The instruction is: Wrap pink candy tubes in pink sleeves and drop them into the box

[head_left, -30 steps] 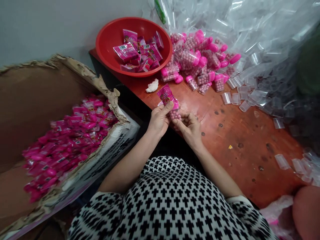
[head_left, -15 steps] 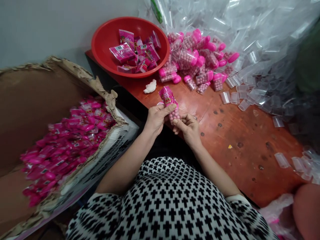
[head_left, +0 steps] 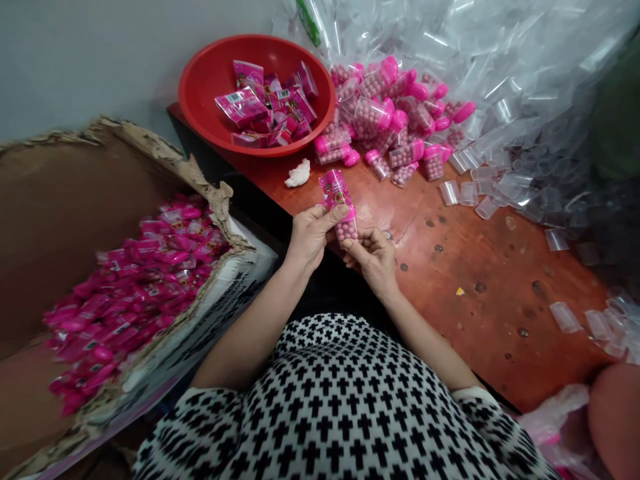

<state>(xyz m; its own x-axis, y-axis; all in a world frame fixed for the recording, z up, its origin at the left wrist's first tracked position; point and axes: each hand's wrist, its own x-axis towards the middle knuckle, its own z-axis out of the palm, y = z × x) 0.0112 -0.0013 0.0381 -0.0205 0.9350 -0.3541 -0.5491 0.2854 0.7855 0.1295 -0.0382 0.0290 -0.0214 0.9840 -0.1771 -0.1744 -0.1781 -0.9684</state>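
Observation:
Between my hands is a small clear bottle of pink candy balls [head_left: 347, 230] with a printed pink wrapper [head_left: 336, 187] over its top end. My left hand [head_left: 311, 235] is closed on it, the thumb pressed across the wrapper and the bottle's upper part. My right hand [head_left: 373, 257] pinches the lower end between thumb and fingers. Both hands are just above the table's near edge. Beyond them lies a heap of similar pink-capped candy bottles [head_left: 375, 113], and a red basin [head_left: 197, 120] holds several pink printed wrappers [head_left: 243, 107].
A torn cardboard box [head_left: 225, 257] at left holds a pile of pink wrapped bottles [head_left: 135, 287]. Clear plastic cups [head_left: 505, 190] and bags spread over the right of the brown table [head_left: 465, 333]. A white crumpled lump [head_left: 299, 173] lies near the basin.
The hands and the bottle have barely shifted. The wrapper on its top is turned slightly, showing more of its printed face. The whole view has drifted a little.

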